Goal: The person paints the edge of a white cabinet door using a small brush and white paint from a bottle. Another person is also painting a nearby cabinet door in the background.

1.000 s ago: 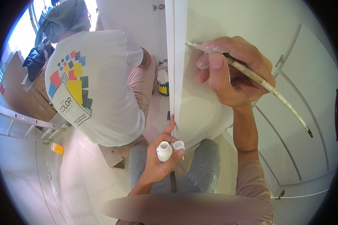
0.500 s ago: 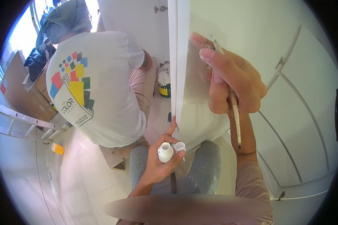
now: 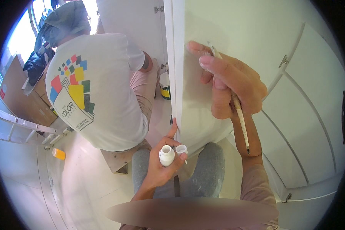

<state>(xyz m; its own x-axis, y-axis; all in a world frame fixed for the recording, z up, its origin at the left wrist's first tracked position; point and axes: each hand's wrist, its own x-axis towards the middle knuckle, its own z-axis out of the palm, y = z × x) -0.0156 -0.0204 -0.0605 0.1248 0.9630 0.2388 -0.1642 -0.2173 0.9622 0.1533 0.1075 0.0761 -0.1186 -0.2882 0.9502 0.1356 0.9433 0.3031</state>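
The left hand held an open white bottle and its cap together, index finger extended at the edge of the white panel. Farther right, the right hand gripped the thin brush; its tip, aimed at that edge a second earlier, had swung away, so brushing seemed paused

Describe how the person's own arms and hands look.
Both the left hand and right hand are ungloved, with whitish smudges near the right fingertips. The right sleeve is dusty pinkish-brown; the right forearm and visible left forearm are bare.
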